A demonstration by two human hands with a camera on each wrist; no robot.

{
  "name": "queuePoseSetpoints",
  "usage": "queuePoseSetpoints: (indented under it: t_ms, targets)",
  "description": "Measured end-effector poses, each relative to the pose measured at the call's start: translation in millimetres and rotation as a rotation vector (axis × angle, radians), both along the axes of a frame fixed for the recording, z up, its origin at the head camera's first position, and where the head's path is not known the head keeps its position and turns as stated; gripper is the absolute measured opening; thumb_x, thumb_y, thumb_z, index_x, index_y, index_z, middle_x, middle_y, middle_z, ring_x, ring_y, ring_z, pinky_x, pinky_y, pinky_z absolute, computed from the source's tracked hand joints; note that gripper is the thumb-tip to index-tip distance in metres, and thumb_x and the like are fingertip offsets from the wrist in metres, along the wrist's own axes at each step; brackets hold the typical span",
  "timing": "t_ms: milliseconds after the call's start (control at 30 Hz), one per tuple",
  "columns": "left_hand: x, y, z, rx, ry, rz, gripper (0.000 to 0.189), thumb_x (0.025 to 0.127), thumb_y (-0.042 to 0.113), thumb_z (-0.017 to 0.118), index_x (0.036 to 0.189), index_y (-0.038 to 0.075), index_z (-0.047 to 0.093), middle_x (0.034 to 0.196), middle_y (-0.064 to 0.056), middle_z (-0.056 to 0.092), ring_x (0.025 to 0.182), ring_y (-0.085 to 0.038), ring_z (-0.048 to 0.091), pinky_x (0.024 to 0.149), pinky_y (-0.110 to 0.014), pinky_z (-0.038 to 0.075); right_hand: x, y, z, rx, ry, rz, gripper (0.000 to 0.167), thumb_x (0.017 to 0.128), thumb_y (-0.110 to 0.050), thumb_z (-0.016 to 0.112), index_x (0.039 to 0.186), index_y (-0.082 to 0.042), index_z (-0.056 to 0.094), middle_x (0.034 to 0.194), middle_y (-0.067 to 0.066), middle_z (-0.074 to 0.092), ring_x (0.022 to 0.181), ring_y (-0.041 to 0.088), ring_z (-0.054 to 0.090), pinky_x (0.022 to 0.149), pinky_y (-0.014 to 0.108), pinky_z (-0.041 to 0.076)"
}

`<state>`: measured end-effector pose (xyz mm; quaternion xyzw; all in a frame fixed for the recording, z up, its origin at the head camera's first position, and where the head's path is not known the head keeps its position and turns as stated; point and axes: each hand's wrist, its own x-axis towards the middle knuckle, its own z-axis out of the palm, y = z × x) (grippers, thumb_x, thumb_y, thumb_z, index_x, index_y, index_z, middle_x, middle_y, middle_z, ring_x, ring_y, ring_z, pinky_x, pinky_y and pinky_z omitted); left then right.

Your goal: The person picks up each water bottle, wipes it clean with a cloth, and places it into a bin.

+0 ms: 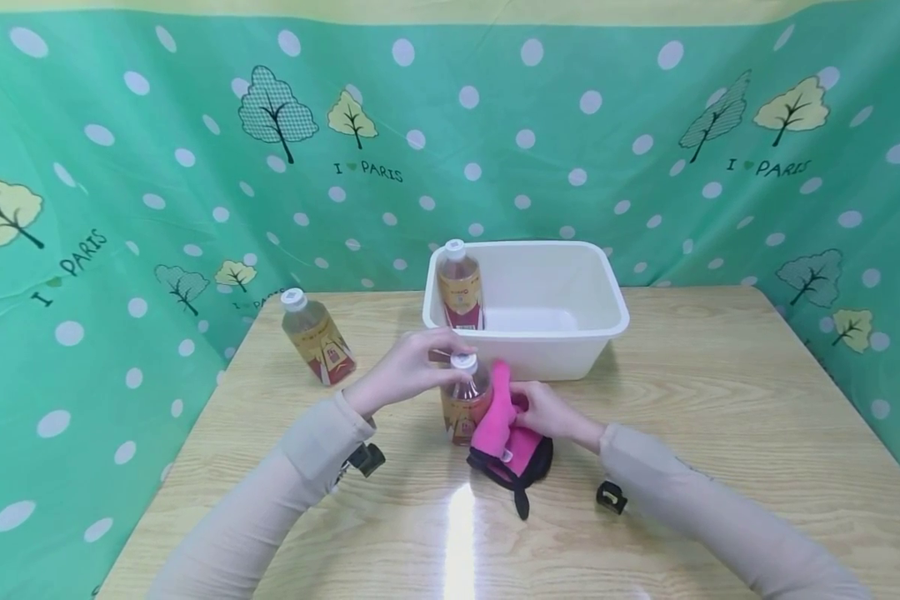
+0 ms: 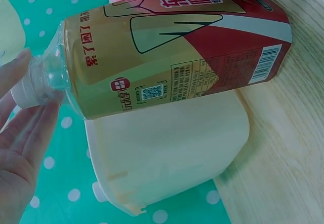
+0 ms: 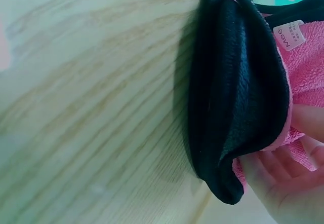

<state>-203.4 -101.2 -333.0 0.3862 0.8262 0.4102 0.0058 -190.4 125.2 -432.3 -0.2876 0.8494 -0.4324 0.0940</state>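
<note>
My left hand (image 1: 408, 367) holds a drink bottle (image 1: 459, 421) by its white cap and neck. The bottle stands upright on the table, and its yellow and red label fills much of the left wrist view. Beside it on the right, my right hand (image 1: 549, 412) pinches a folded pink terry cloth (image 1: 493, 429) with black edging and a black loop. In the right wrist view, fingers and thumb (image 3: 309, 122) grip the pink cloth near a small white tag (image 3: 289, 35). The cloth is close against the bottle; whether they touch cannot be told.
A white plastic tub (image 1: 547, 354) stands just behind the hands, with a similar bottle (image 1: 461, 292) in its left end. Another bottle (image 1: 321, 343) stands at the table's left. A green patterned cloth backdrop (image 1: 495, 183) surrounds the wooden table (image 1: 705, 358).
</note>
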Motion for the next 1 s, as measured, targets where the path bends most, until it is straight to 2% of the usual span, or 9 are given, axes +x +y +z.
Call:
queuePoseSetpoints:
  t_ms: [200,400,533,700,900,1000]
  targets:
    - [-0.6,0.0,0.4,-0.019,0.017,0.003,0.031,0.072,0.011,0.072,0.100,0.003,0.063,0.096,-0.006,0.064,0.087,-0.014,0.059,0.076,-0.017,0.049,4.3,7.5,5.1,-0.064,-0.011,-0.006,0.015,0.072,0.007,0.063,0.083,-0.001,0.057,0.082,0.008,0.061,0.078,0.018,0.059,0.069,0.023,0.052]
    - [2.8,1.6,0.7,-0.061,0.121,0.026,0.030,0.072,0.011,0.072,0.099,0.005,0.062,0.095,-0.004,0.064,0.087,-0.013,0.059,0.078,-0.019,0.049,14.4,17.6,15.9,-0.105,-0.012,-0.033,0.015,0.072,0.006,0.062,0.083,-0.002,0.057,0.086,0.010,0.061,0.081,0.021,0.059,0.072,0.023,0.051]
    - [7.3,4.1,2.5,-0.044,0.155,0.059,0.033,0.072,0.015,0.072,0.102,0.006,0.061,0.098,-0.003,0.063,0.090,-0.013,0.058,0.082,-0.026,0.048,20.8,27.3,19.1,-0.116,-0.008,-0.052,0.015,0.072,0.008,0.061,0.083,-0.001,0.057,0.086,0.011,0.060,0.080,0.021,0.058,0.071,0.024,0.051]
    - [13.4,7.3,6.5,-0.006,0.177,0.132,0.036,0.074,0.015,0.071,0.107,0.005,0.060,0.101,-0.008,0.061,0.088,-0.017,0.057,0.076,-0.032,0.050,27.6,39.1,23.7,-0.150,-0.008,-0.077,0.015,0.072,0.009,0.060,0.083,0.000,0.057,0.085,0.010,0.059,0.081,0.016,0.058,0.071,0.026,0.051]
    - [22.4,15.0,3.3,-0.019,0.308,0.242,0.032,0.073,0.015,0.072,0.099,0.000,0.061,0.093,-0.009,0.058,0.076,-0.017,0.055,0.063,-0.026,0.050,33.1,48.8,27.5,-0.147,-0.001,-0.110,0.016,0.072,0.011,0.058,0.083,-0.001,0.057,0.086,0.010,0.059,0.082,0.014,0.057,0.073,0.027,0.052]
    - [26.0,18.9,-0.2,-0.021,0.334,0.289,0.031,0.073,0.015,0.072,0.096,-0.001,0.060,0.091,-0.008,0.055,0.073,-0.015,0.053,0.061,-0.025,0.050,33.9,51.7,27.7,-0.141,-0.004,-0.115,0.016,0.072,0.011,0.059,0.083,-0.001,0.057,0.088,0.011,0.059,0.084,0.016,0.058,0.074,0.028,0.053]
